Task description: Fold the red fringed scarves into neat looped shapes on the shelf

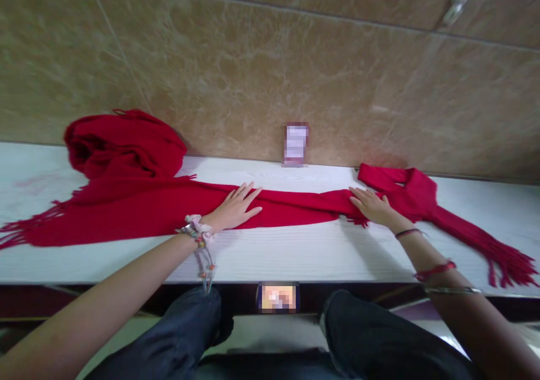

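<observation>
A long red scarf [139, 211] lies stretched across a white table, its fringe spread out at the far left. My left hand [237, 207] rests flat on the middle of it, fingers spread. Toward the right, my right hand [373, 206] lies on the narrower, gathered part of the cloth with its fingers stretched out. Just beyond that hand is a folded red scarf [422, 194], its fringed tail trailing to the lower right; whether it joins the long one is hidden. A bundled heap of red cloth [124, 144] sits behind the scarf's left part.
The white table [287, 256] runs along a brown marbled tile wall [253, 71]. A blurred-out small rectangular item [296, 144] stands against the wall at the back. Another blurred rectangular item [278, 297] is at the table's front edge, between my knees.
</observation>
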The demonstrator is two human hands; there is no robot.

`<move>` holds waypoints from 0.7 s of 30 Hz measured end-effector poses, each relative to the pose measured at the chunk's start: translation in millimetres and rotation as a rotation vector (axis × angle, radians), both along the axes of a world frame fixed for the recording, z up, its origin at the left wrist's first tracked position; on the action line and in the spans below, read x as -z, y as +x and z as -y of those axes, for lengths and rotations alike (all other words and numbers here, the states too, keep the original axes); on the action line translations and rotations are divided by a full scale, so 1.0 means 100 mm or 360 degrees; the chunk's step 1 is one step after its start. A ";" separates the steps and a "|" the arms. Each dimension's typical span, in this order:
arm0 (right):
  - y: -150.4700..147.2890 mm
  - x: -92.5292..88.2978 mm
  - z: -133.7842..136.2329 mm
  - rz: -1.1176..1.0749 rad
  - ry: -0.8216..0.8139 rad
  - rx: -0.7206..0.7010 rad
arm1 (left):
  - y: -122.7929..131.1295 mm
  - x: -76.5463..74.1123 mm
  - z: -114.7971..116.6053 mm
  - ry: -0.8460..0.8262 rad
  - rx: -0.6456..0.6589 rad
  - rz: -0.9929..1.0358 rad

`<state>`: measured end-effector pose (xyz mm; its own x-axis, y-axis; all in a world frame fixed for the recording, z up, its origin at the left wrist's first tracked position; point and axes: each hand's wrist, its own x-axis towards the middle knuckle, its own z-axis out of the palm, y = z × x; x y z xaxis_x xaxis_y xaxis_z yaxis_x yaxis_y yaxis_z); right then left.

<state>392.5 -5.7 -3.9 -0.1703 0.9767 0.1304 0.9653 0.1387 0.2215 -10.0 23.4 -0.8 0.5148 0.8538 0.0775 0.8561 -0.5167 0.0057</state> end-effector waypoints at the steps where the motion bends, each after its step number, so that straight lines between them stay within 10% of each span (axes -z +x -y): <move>1: 0.07 0.02 0.03 0.0062 -0.0013 -0.0055 | 0.00 0.00 -0.01 0.0021 0.0021 0.0022; 12: 0.83 0.01 0.16 0.0119 -0.0180 0.0018 | 0.35 0.02 0.01 0.0047 0.0091 0.0053; 21: 0.41 0.00 0.22 0.0005 0.0011 -0.0070 | -0.10 0.09 -0.24 0.0173 -0.0136 -0.0012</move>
